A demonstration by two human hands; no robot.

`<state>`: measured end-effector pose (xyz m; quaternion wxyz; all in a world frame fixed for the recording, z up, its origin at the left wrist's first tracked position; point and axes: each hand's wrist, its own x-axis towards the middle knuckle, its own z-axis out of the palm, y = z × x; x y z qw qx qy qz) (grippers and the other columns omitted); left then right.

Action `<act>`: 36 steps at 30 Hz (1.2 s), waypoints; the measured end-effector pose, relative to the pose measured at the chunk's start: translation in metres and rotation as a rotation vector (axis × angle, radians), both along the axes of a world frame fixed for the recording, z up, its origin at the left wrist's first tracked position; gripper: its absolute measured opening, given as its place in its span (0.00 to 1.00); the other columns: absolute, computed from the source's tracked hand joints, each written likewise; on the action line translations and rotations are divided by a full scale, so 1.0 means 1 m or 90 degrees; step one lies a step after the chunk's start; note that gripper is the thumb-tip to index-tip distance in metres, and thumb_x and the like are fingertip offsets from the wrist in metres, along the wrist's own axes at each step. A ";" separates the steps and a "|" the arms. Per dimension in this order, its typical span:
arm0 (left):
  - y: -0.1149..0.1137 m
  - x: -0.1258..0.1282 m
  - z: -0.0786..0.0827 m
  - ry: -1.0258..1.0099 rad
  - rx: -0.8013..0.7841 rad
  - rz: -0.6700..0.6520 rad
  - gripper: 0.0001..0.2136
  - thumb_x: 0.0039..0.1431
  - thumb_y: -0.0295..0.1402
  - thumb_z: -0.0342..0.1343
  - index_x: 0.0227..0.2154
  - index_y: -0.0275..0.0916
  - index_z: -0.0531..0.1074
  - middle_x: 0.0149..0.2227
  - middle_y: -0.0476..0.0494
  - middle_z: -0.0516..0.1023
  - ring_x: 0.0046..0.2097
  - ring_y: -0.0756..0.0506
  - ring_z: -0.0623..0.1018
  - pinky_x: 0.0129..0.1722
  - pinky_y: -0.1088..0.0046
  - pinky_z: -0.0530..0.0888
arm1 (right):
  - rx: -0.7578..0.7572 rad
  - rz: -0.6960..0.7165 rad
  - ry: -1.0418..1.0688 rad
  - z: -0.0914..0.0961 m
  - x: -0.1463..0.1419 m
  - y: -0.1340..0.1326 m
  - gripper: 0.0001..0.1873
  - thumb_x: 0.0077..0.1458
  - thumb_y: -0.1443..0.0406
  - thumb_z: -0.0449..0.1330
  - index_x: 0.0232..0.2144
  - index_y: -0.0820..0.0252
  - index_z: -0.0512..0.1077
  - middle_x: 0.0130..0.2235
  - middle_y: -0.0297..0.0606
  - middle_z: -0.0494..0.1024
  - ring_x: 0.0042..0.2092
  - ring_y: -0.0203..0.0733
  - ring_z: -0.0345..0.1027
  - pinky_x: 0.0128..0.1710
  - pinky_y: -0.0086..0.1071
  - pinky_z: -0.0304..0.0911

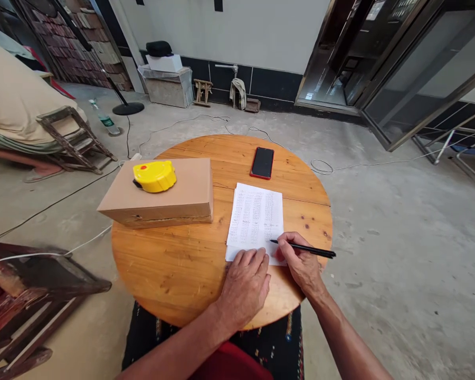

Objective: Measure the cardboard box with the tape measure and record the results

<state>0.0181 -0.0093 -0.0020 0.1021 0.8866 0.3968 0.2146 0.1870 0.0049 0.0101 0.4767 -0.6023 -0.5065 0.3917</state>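
Between the fingers of my right hand [301,264] is a black pen [314,249], its tip at the lower right part of a white paper sheet [257,211]. Columns of small handwriting cover much of that sheet. My left hand [245,285] lies flat, fingers stretched over the paper's lower edge. To the left, a brown cardboard box [190,182] sits on the round wooden table [166,264]. On top of the box rests a yellow tape measure [156,177] with a red button. Beyond the paper lies a smartphone [262,162] with a red edge and dark screen.
Wooden chairs stand at the left, one close by [35,301] and one farther off [77,137]. Nearby are a plastic bottle [105,119] and a round black stand base [128,108]. Cables cross the concrete floor [391,253]. A glass door [423,68] is at the far right.
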 end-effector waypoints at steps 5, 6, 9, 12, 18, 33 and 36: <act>0.001 -0.001 -0.001 -0.007 -0.013 0.000 0.17 0.62 0.30 0.51 0.54 0.35 0.67 0.55 0.38 0.72 0.53 0.38 0.69 0.54 0.56 0.66 | 0.002 0.004 -0.082 -0.003 -0.007 0.003 0.12 0.60 0.56 0.54 0.32 0.57 0.70 0.22 0.30 0.66 0.23 0.37 0.59 0.24 0.30 0.57; 0.001 -0.001 -0.001 -0.010 -0.014 0.001 0.17 0.62 0.31 0.51 0.54 0.35 0.67 0.55 0.38 0.72 0.53 0.38 0.69 0.54 0.55 0.66 | 0.008 0.000 -0.107 -0.003 -0.007 0.002 0.12 0.60 0.56 0.54 0.32 0.57 0.70 0.22 0.30 0.66 0.23 0.37 0.58 0.23 0.30 0.56; 0.002 -0.002 0.000 -0.017 -0.020 0.002 0.17 0.63 0.31 0.51 0.54 0.34 0.67 0.56 0.39 0.71 0.53 0.38 0.69 0.54 0.56 0.66 | 0.024 -0.013 -0.167 -0.005 -0.008 0.001 0.12 0.60 0.58 0.52 0.30 0.57 0.70 0.23 0.32 0.68 0.24 0.37 0.58 0.22 0.30 0.53; 0.002 -0.002 0.001 -0.020 -0.029 0.001 0.17 0.63 0.31 0.51 0.54 0.34 0.67 0.55 0.39 0.72 0.53 0.38 0.69 0.55 0.56 0.65 | 0.041 -0.019 -0.194 -0.006 -0.008 0.001 0.12 0.61 0.59 0.52 0.29 0.57 0.70 0.25 0.33 0.70 0.25 0.37 0.60 0.23 0.30 0.54; 0.002 -0.003 0.003 -0.026 -0.034 0.000 0.17 0.63 0.31 0.51 0.54 0.34 0.67 0.56 0.39 0.72 0.53 0.38 0.69 0.54 0.57 0.65 | 0.059 -0.003 -0.223 -0.007 -0.009 0.002 0.11 0.61 0.61 0.52 0.30 0.57 0.70 0.28 0.35 0.73 0.28 0.39 0.64 0.25 0.31 0.58; 0.001 -0.003 0.002 -0.038 -0.044 0.007 0.18 0.63 0.31 0.51 0.55 0.35 0.67 0.56 0.40 0.71 0.54 0.39 0.68 0.56 0.57 0.64 | 0.102 0.014 -0.250 -0.010 -0.010 0.004 0.09 0.61 0.63 0.53 0.31 0.59 0.70 0.28 0.35 0.74 0.30 0.39 0.67 0.31 0.31 0.62; 0.001 -0.003 0.002 -0.038 -0.042 0.006 0.17 0.63 0.31 0.51 0.53 0.35 0.68 0.56 0.41 0.72 0.54 0.40 0.68 0.56 0.58 0.64 | 0.109 0.018 -0.258 -0.009 -0.010 0.005 0.09 0.61 0.63 0.53 0.31 0.59 0.71 0.29 0.34 0.74 0.31 0.39 0.68 0.32 0.31 0.63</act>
